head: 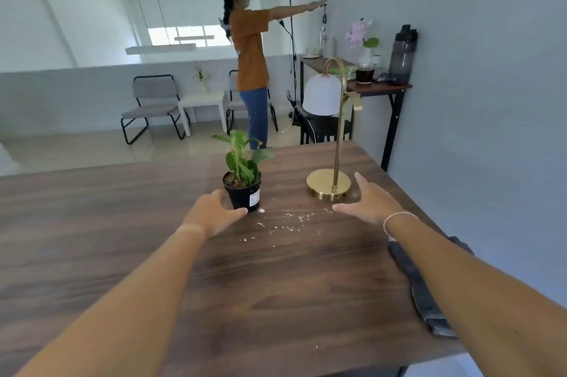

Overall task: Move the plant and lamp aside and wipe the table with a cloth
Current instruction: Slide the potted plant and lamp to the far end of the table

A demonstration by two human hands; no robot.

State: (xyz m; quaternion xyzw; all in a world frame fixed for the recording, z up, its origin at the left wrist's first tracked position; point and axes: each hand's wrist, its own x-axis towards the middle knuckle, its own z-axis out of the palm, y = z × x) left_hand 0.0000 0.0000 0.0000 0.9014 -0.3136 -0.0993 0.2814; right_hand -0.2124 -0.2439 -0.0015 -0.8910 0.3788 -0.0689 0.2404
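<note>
A small green plant [243, 189] in a black pot stands mid-table on the dark wooden table [153, 254]. My left hand [211, 212] is open right beside the pot, thumb at its base, fingers curved around its left side. To the right stands a brass lamp [329, 184] with a round base and a white shade. My right hand [366, 201] is open just right of the base, not touching it. White crumbs [288, 221] lie scattered between my hands. A grey cloth [423, 290] lies at the table's right edge, partly under my right forearm.
A blue wall [491, 131] runs close along the table's right side. Behind the table are a black chair [322, 128] and a narrow side table [380, 88] with a bottle and flowers. A person in an orange shirt [250, 51] stands beyond, near chairs.
</note>
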